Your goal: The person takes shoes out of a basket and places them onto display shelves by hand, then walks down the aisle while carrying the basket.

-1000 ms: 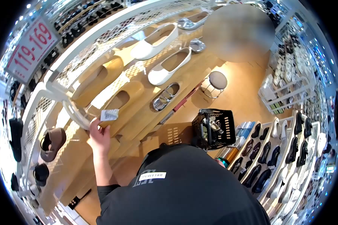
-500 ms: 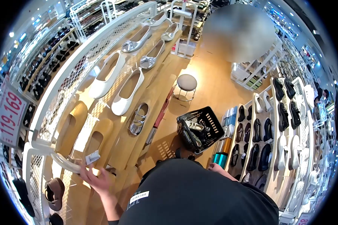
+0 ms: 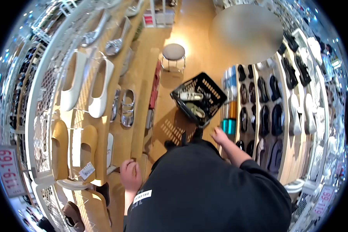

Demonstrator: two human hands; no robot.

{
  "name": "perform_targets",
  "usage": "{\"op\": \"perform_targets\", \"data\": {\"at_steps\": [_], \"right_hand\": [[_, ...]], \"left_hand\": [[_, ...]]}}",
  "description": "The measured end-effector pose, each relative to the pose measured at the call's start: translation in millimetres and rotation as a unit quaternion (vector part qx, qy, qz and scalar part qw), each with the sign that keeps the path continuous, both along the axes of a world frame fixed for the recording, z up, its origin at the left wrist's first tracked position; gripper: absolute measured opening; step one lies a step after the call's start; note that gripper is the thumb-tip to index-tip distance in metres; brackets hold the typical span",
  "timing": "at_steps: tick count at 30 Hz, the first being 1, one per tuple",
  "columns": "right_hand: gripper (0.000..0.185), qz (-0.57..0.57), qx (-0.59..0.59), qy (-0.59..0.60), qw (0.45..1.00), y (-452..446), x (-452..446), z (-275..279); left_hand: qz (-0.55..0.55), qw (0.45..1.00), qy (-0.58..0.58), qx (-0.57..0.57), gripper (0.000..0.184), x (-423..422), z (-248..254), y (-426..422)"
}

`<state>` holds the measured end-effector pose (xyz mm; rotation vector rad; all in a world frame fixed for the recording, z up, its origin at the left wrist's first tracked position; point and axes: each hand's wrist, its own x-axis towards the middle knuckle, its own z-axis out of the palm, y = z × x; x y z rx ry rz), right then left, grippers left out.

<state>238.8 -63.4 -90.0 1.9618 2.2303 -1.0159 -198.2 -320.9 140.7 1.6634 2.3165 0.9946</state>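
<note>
My left hand (image 3: pixel 130 176) hangs beside the left shelf (image 3: pixel 140 137), fingers curled in, with no object visible in it. Closest to it are a pair of tan flats (image 3: pixel 89 149), one bearing a white price tag (image 3: pixel 87 171), and a white shoe (image 3: pixel 110 149) on the tier below. My right hand (image 3: pixel 219 136) is low on my other side, loosely closed with nothing showing in it. It is near a teal shiny box (image 3: pixel 228 126) beside the right rack. Ahead on the floor, a black shopping basket (image 3: pixel 214 89) holds light-coloured shoes (image 3: pixel 191 96).
A round stool (image 3: pixel 173 52) stands in the aisle beyond the basket. White flats (image 3: pixel 72 83) and silver sandals (image 3: pixel 127 110) line the left shelves. Dark shoes (image 3: pixel 263 120) fill the right rack. A blurred shape (image 3: pixel 245 34) covers part of the far aisle.
My left hand has moved right, away from the tagged tan flat, and its fingers have curled. My right hand has come further forward into view. The camera view has shifted and turned.
</note>
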Motion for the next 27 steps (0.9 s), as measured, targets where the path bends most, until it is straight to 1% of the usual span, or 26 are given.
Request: {"op": "perform_targets", "data": {"at_steps": [2,3,5,7,9,10,11,13,15,17,21,23,25,27], "right_hand": [[0.061,-0.039,0.055,0.114,0.991,25.7,-50.1,30.0],[0.067,-0.061,0.053,0.162,0.984,36.7,-70.6,29.2],[0.072,-0.036,0.083,0.176,0.980,52.4,-108.3,37.3],[0.075,0.003,0.047,0.124,0.991,65.1,-135.4,34.9],[0.075,0.035,-0.039,0.085,0.995,72.7,-149.8,17.5],[0.065,0.034,-0.092,0.076,0.992,73.8,-151.3,12.8],[0.065,0.035,-0.096,0.078,0.992,70.4,-149.0,9.2],[0.054,-0.009,-0.087,0.072,0.994,65.5,-146.6,4.7],[0.052,0.011,-0.088,0.033,0.995,63.6,-141.8,16.6],[0.050,0.023,-0.076,0.025,0.997,58.1,-130.2,18.6],[0.047,0.030,-0.090,0.010,0.995,44.9,-110.7,27.3],[0.044,0.030,-0.094,-0.020,0.995,40.8,-104.7,28.4],[0.044,0.038,-0.094,-0.031,0.994,35.9,-103.3,35.4],[0.042,0.059,-0.102,-0.073,0.990,32.5,-101.9,46.1]], "left_hand": [[-0.021,0.998,-0.054,-0.017,0.007,5.7,2.4,13.8],[-0.030,0.998,-0.053,-0.025,0.007,5.7,1.6,19.4],[-0.067,0.994,-0.075,-0.050,0.010,6.5,1.6,26.0],[-0.085,0.991,-0.070,-0.071,0.011,9.2,5.3,33.6],[-0.099,0.988,-0.066,-0.095,0.012,11.7,10.0,36.7],[-0.105,0.985,-0.073,-0.115,0.013,12.7,11.3,39.3],[-0.109,0.982,-0.080,-0.134,0.014,14.0,12.2,41.1],[-0.106,0.979,-0.083,-0.151,0.015,15.1,6.4,37.9],[-0.088,0.979,-0.084,-0.165,0.015,12.5,-3.8,30.8],[-0.109,0.972,-0.117,-0.172,0.016,10.7,-15.9,20.8],[-0.089,0.974,-0.125,-0.169,0.016,9.8,-39.2,3.4],[-0.094,0.974,-0.129,-0.162,0.016,7.7,-51.5,-3.5],[-0.092,0.973,-0.134,-0.164,0.015,9.6,-52.6,-3.7],[-0.093,0.973,-0.136,-0.163,0.015,12.0,-52.8,2.5]]}}
